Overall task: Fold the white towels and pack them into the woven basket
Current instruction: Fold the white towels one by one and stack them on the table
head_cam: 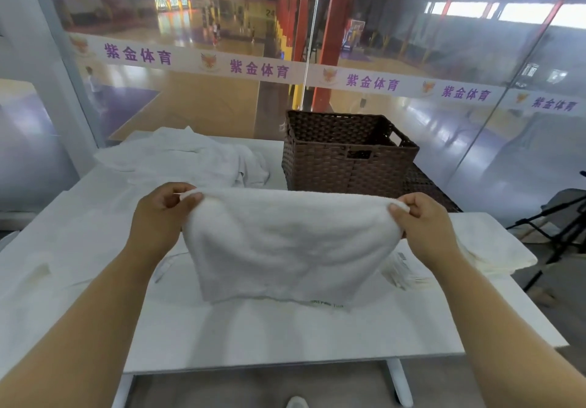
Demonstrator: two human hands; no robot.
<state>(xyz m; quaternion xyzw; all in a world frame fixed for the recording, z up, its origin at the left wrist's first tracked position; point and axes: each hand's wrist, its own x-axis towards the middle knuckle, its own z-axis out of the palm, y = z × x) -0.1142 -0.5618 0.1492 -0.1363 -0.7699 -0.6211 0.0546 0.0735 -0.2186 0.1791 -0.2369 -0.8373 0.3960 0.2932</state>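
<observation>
A white towel [285,242] hangs doubled over above the white table [285,338], its lower edge just touching the tabletop. My left hand [161,214] pinches its upper left corner and my right hand [421,217] pinches its upper right corner. Behind it, at the far middle of the table, stands the dark brown woven basket [342,166], its inside hidden from here. A loose heap of white towels [187,157] lies at the far left. A folded white towel [494,249] rests near the right edge of the table.
A glass wall with a lettered band rises right behind the table. A dark woven lid or mat [428,188] lies to the right of the basket. A black tripod [558,226] stands on the floor past the right edge. More white cloth [35,268] lies at the left.
</observation>
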